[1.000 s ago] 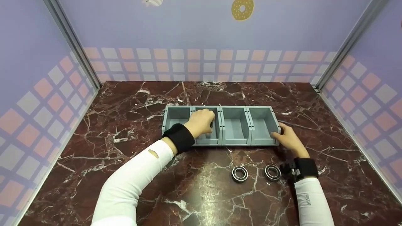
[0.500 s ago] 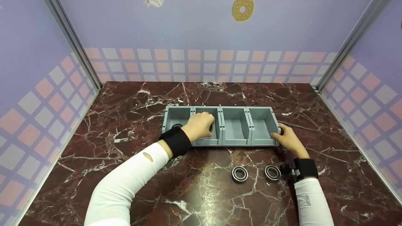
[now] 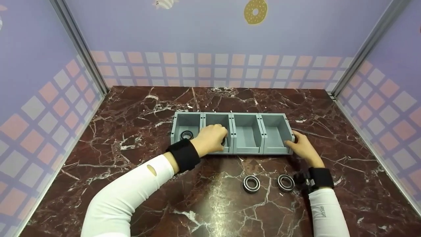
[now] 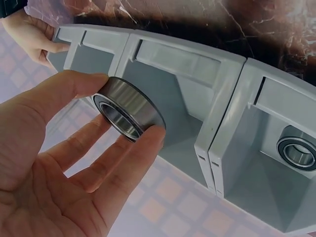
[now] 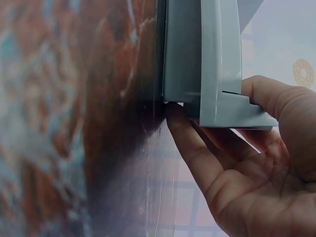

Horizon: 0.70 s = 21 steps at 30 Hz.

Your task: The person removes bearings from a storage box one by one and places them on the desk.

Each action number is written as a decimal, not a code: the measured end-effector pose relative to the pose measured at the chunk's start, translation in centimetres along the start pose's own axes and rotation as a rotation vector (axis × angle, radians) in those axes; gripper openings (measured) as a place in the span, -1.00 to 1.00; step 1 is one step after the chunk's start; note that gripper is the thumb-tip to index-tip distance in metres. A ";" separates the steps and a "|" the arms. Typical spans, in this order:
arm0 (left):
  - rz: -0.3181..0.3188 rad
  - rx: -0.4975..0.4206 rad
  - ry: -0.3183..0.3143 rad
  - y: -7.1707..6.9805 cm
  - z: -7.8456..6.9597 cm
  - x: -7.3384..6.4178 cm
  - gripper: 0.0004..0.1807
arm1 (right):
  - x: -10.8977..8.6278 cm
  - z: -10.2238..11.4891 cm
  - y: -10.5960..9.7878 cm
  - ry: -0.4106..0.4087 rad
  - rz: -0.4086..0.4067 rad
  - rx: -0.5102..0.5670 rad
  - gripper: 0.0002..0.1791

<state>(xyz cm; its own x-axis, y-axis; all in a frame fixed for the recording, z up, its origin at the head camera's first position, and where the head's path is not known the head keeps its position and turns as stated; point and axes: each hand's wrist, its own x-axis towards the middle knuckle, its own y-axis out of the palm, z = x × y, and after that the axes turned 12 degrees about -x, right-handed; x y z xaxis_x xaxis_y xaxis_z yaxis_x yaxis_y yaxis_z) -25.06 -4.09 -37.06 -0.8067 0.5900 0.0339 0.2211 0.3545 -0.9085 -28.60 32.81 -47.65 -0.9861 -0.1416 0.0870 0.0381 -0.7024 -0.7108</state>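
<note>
My left hand pinches a metal ball bearing between thumb and fingers, seen up close in the left wrist view. It hovers at the front of the second bin from the left in a row of joined grey storage bins. Inside the leftmost bin lies another bearing. My right hand grips the outer wall of the rightmost bin, its thumb over the edge and its fingers at the outer side and underside. The left hand hides part of the second bin's inside.
Two more bearings lie flat on the marbled table, one in front of the bins and one close to the right wrist strap. Patterned walls stand behind and at both sides.
My left hand has drawn slightly toward the near edge of the bins with the bearing, uncovering the bearing in the leftmost bin. The right hand keeps its place.
</note>
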 end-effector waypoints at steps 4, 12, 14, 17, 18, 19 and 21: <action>-0.017 0.014 0.039 0.1 -0.1 -0.4 -0.82 | 0.0 0.0 0.1 -0.008 -0.003 0.003 -0.47; -0.016 -0.001 0.059 0.6 -0.3 -1.4 -0.73 | -0.1 0.1 0.0 -0.001 -0.004 0.010 -0.45; -0.005 -0.013 0.048 0.8 -0.4 -1.7 -0.68 | -0.3 0.2 -0.1 -0.001 -0.001 0.021 -0.44; 0.014 -0.023 0.039 1.1 -0.6 -2.0 -0.63 | -0.5 0.3 -0.2 -0.006 0.005 0.033 -0.43; 0.023 -0.021 0.039 1.1 -0.7 -2.1 -0.61 | -0.5 0.3 -0.2 -0.005 0.006 0.036 -0.43; 0.029 -0.015 0.039 1.2 -0.8 -2.2 -0.61 | -0.5 0.3 -0.2 -0.005 0.006 0.035 -0.43; 0.039 -0.006 0.045 1.4 -1.0 -2.4 -0.62 | -0.5 0.4 -0.2 -0.006 0.004 0.032 -0.43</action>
<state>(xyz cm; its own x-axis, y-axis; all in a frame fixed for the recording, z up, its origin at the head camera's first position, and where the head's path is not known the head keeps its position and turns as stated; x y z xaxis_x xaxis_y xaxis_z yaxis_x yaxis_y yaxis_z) -22.24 -4.28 -38.03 -0.7720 0.6353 0.0173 0.2550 0.3345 -0.9072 -28.01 32.77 -47.32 -0.9850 -0.1483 0.0885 0.0472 -0.7240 -0.6882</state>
